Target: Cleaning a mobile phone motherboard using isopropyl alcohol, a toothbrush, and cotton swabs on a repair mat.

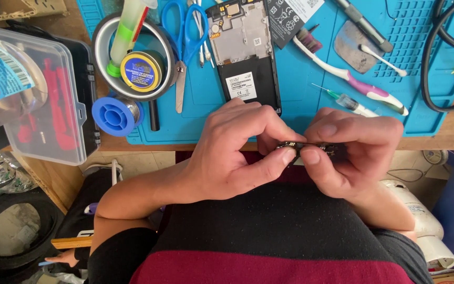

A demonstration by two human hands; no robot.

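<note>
My left hand (237, 147) and my right hand (350, 150) meet over the table's front edge, both pinching a small dark circuit board (303, 145) edge-on between thumbs and fingers. Most of the board is hidden by my fingers. Just beyond my hands an opened black phone (245, 52) lies with its back off on a blue work mat (300, 89). A flat black battery (290, 18) rests next to it.
On the mat lie blue-handled scissors (185, 37), a toothbrush (353, 79), a syringe (348, 101), a grey pick (356, 44) and a pen-like tool (363, 23). A metal dish (132, 58) holds a tin and tube. A blue solder spool (115, 115), clear case (38, 100) and black cable (437, 68) flank it.
</note>
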